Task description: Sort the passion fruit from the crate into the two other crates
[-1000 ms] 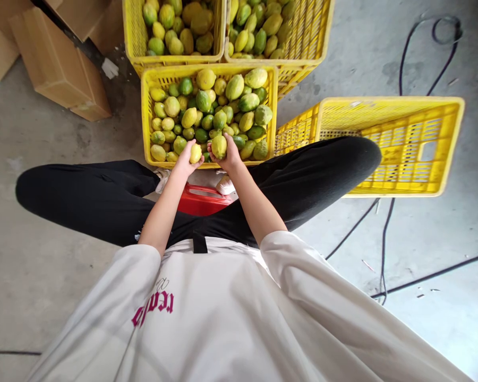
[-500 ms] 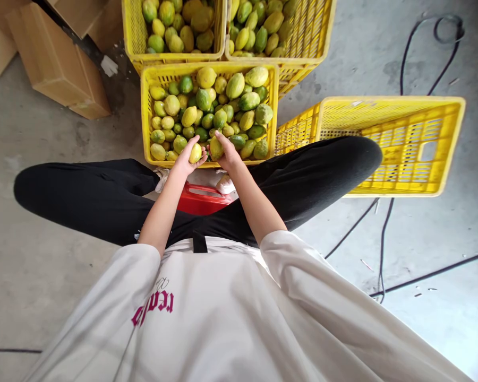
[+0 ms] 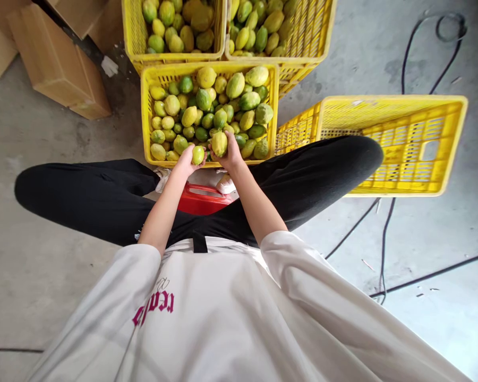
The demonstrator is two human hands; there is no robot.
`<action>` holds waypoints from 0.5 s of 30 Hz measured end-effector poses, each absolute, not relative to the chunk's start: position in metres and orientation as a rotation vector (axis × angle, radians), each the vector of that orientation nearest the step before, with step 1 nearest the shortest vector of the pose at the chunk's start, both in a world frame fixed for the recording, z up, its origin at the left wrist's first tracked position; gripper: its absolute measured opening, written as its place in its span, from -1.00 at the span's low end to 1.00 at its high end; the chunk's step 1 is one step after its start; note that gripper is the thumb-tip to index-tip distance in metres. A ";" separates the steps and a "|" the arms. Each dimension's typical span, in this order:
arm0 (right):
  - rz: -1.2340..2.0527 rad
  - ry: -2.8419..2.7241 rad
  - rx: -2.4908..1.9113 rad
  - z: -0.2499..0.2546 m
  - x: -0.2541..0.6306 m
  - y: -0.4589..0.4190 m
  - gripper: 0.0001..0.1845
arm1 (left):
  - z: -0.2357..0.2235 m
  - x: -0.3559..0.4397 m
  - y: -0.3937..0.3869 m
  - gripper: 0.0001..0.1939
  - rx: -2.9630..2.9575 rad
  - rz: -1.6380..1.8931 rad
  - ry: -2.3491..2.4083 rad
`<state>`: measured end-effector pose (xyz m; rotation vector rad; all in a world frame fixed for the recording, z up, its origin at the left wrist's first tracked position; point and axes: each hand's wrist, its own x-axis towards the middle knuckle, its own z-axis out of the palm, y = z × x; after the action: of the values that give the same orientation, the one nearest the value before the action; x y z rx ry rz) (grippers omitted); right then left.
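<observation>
My left hand [image 3: 187, 163] is closed around a small yellow-green lemon [image 3: 198, 155], above the near rim of the yellow crate [image 3: 146, 114]. Close beside it, my right hand [image 3: 231, 153] grips a larger, bumpy yellow lemon [image 3: 219, 144]. The fingertips of both hands are near each other, partly hidden by the fruit. Under and beyond the hands, the crate holds many loose lemons [image 3: 236, 85] in green and yellow, of mixed sizes.
Two more yellow crates of lemons, a left one [image 3: 175, 56] and a right one [image 3: 279, 59], stand behind. A tilted yellow crate [image 3: 418, 143] lies at right. Cardboard boxes [image 3: 58, 63] are at upper left. Black cables [image 3: 383, 239] cross the floor. A red stool [image 3: 203, 201] is beneath me.
Both lemons have been turned in my hands. My right hand's lemon is raised slightly and shows more of its yellow side; my left hand has shifted a little nearer to me.
</observation>
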<state>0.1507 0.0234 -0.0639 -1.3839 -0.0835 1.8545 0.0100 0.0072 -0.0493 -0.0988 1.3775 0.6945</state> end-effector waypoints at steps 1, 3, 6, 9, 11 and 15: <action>1.853 -0.093 -1.377 -0.064 0.151 0.023 -0.59 | -0.048 0.011 0.007 -0.58 -0.083 0.707 1.379; 1.857 -0.095 -1.352 -0.062 0.151 0.022 -0.59 | -0.046 0.014 0.006 -0.57 -0.056 0.747 1.369; 1.842 -0.072 -1.341 -0.060 0.150 0.020 -0.60 | -0.044 0.017 0.006 -0.64 -0.027 0.793 1.375; 1.791 -0.083 -1.369 -0.061 0.148 0.019 -0.65 | -0.043 0.018 0.005 -0.72 0.044 0.802 1.406; 1.776 -0.088 -1.376 -0.065 0.148 0.020 -0.68 | -0.043 0.018 0.003 -0.71 0.097 0.794 1.412; 1.823 -0.044 -1.353 -0.075 0.150 0.022 -0.64 | -0.048 0.017 0.002 -0.71 0.068 0.790 1.397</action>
<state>0.1498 0.0222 -0.0747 -1.3535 -0.0442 1.8227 0.0167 0.0022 -0.0480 0.0675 1.3970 0.7896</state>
